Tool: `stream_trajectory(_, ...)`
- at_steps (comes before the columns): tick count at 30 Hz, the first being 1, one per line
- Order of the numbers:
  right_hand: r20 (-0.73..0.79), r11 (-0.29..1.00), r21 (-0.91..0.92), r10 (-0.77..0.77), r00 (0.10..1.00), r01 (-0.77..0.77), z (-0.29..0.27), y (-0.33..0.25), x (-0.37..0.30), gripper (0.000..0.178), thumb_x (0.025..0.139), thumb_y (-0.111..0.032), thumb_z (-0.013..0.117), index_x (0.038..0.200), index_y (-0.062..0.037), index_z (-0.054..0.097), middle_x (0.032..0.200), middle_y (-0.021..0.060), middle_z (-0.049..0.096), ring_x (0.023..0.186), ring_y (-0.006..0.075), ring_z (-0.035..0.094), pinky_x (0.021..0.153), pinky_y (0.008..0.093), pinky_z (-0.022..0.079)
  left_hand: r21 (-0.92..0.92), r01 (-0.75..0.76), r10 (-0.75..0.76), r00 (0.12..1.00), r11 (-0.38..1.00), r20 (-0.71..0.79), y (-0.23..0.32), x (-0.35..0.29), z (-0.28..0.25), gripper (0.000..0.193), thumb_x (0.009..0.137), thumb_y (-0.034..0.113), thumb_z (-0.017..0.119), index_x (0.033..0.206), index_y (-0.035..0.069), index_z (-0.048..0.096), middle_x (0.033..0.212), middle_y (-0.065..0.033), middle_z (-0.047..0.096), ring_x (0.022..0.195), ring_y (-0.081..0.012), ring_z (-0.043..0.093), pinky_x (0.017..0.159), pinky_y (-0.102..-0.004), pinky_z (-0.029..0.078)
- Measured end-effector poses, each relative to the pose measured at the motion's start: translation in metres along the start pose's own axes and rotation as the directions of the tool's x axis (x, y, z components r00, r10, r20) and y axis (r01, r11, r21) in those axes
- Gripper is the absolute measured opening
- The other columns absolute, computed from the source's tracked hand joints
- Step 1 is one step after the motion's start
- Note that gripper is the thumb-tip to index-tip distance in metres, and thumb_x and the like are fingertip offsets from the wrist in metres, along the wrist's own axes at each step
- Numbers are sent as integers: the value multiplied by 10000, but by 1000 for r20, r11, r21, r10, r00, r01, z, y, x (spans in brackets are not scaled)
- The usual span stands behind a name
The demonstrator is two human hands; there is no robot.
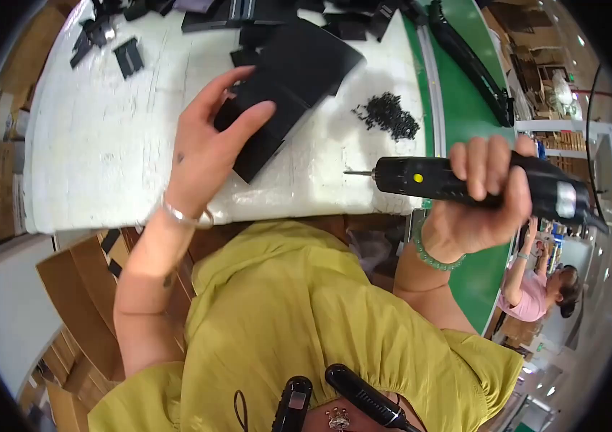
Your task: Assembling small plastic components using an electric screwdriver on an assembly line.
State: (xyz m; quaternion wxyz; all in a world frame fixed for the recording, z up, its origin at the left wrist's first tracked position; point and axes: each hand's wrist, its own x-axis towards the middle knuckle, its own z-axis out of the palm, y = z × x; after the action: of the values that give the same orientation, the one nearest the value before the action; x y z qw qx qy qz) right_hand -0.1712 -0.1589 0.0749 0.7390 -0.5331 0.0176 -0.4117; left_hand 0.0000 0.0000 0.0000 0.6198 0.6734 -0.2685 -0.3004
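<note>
My left hand (pixel 212 137) grips the left side of a flat black panel-like part (pixel 309 61), its thumb lying on top and its fingers going over the far edge. The part lies tilted over the white-wrapped work surface (pixel 104 151). In my right hand (pixel 489 183) is a black electric screwdriver (pixel 414 176) with a yellow dot on its body. Its thin metal bit points left, apart from the black part. A loose pile of small black screws (pixel 390 115) lies on the white surface, beyond the screwdriver's tip.
Several black plastic parts (pixel 227 14) crowd the far edge, and a small black piece (pixel 129 57) lies far left. A long black curved part (pixel 471 65) rests on the green tabletop (pixel 464 129) at right. Cardboard boxes (pixel 79 302) stand below left. Another person (pixel 536 291) is at right.
</note>
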Motion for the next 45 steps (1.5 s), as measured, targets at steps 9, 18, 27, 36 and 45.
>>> stream_trajectory(9,-101,909,-279,292,951,-308,25,17,-13,507,657,-5,737,1107,24,505,1036,85,570,947,165,557,863,305,440,-525,77,22,983,847,180,34,-36,46,610,731,20,718,1265,-14,427,977,-16,523,917,-85,502,806,-218,419)
stream_trajectory(18,186,771,-578,443,877,-267,-8,-7,-19,366,641,-98,803,862,-19,521,805,41,552,640,120,520,597,260,423,-555,415,-100,855,721,509,33,-31,-38,377,858,164,590,1176,-13,494,956,-80,604,875,-136,576,814,-253,444)
stream_trajectory(27,145,774,-444,559,817,-451,40,42,13,476,726,-141,745,1110,23,518,1005,96,603,859,131,586,757,259,472,-320,219,-165,969,922,186,29,-51,-37,584,696,-96,652,1238,8,460,1047,-63,589,997,-147,556,849,-279,449)
stream_trajectory(36,-134,807,-91,570,810,-583,-8,16,24,461,725,-148,653,1115,10,466,864,144,631,662,186,619,593,257,459,477,407,-166,867,779,-469,25,-76,-246,498,739,16,678,1209,-12,516,781,1,614,723,-83,578,672,-216,471)
stream_trajectory(45,-266,908,-265,255,930,-325,-30,5,7,454,694,-132,635,1067,25,427,609,39,501,499,130,487,521,240,398,690,-413,471,874,594,118,70,140,-72,508,711,242,745,1129,9,575,1127,-142,596,1052,-267,561,901,-320,419)
